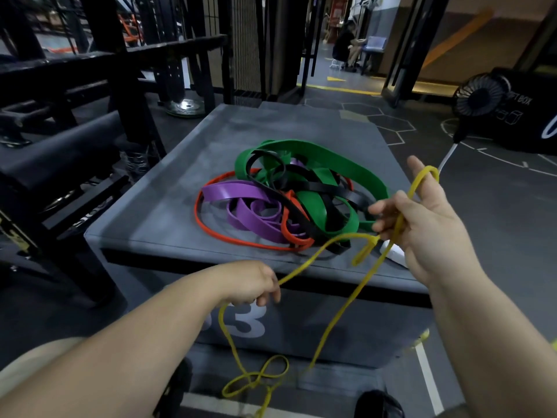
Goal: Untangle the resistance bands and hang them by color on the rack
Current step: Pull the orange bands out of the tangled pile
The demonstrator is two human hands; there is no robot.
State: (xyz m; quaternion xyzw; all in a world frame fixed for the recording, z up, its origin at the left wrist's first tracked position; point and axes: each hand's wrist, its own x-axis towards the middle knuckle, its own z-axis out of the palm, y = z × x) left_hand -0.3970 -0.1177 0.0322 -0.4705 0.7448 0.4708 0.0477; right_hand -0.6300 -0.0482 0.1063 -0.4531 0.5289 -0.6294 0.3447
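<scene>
Yellow band (pixel 349 236): hanging between both hands, clear of the tangled pile (pixel 289 194) lying on the grey box (pixel 156 206). Left hand (pixel 253 285) gripping one strand; right hand (pixel 428 224) holding a loop over its fingers. Advisable: keeping slack, feeding loops through rather than pulling tight.

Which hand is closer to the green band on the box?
Right. The right hand hovers just beside the green band's right end; the left hand sits lower, in front of the box, farther away. Both hold the yellow band.

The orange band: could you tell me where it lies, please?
Head view, left of centre: orange band lies on the grey box, looping round the purple band.
</scene>
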